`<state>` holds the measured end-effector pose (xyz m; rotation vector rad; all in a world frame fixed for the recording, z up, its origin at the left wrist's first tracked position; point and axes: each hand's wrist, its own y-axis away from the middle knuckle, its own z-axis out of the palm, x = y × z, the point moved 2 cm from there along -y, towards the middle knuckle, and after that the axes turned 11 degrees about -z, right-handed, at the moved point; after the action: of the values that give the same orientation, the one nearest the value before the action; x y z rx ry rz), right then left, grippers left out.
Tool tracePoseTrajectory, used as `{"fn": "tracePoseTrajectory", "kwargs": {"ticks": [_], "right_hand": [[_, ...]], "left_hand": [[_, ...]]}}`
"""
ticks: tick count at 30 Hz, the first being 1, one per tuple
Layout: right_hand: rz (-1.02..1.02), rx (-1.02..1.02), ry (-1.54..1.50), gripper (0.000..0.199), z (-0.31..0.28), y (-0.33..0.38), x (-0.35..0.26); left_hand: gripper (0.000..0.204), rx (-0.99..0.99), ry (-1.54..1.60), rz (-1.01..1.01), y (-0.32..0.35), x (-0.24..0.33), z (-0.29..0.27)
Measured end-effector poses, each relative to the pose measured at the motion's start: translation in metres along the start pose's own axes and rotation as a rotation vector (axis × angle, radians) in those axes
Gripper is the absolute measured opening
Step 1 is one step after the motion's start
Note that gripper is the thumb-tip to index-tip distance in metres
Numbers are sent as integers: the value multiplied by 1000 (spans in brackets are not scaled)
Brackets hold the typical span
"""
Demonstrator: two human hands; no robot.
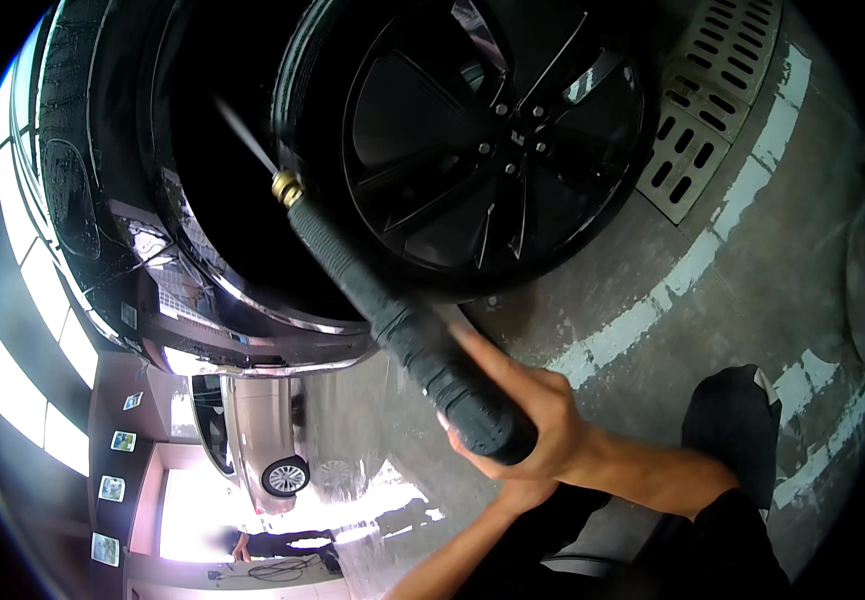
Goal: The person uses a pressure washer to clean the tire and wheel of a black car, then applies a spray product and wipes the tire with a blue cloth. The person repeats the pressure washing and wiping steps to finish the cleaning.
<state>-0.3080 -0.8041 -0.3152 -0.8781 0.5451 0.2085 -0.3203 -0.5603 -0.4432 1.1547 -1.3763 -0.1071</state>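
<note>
My right hand (528, 415) is shut on the black padded grip of a pressure-washer lance (393, 310). The lance slants up and left to a brass nozzle (286, 187). A thin water jet (243, 130) shoots from the nozzle into the dark wheel arch of a black car. The nozzle is just left of the black alloy wheel (493, 140) and its tyre. My left forearm (453, 560) rises from the lower edge and ends under my right wrist. The left hand itself is hidden there.
The car's glossy wet lower body (253, 340) mirrors a beige car and bright lights. A metal drain grate (713, 90) lies in the wet concrete floor at the upper right, beside a white painted line (653, 310). My dark-clothed leg (738, 420) is at the lower right.
</note>
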Motion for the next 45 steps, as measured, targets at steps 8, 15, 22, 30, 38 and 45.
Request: {"fn": "tracePoseTrajectory", "kwargs": {"ticks": [8, 15, 22, 30, 38, 45], "right_hand": [[68, -204, -54, 79, 15, 20, 4], [129, -250, -30, 76, 23, 29, 10], [-6, -129, 9, 86, 18, 17, 14], [69, -236, -18, 86, 20, 21, 10], [-5, -56, 19, 86, 4, 6, 18], [46, -162, -34, 86, 0, 4, 12]], "left_hand": [[54, -104, -10, 111, -4, 33, 13], [39, -120, 127, 76, -4, 32, 17], [41, -56, -2, 133, -3, 45, 17], [58, -99, 122, 3, -4, 36, 14], [36, 121, -277, 159, -3, 43, 15], [33, 148, -286, 170, -2, 38, 14]]}}
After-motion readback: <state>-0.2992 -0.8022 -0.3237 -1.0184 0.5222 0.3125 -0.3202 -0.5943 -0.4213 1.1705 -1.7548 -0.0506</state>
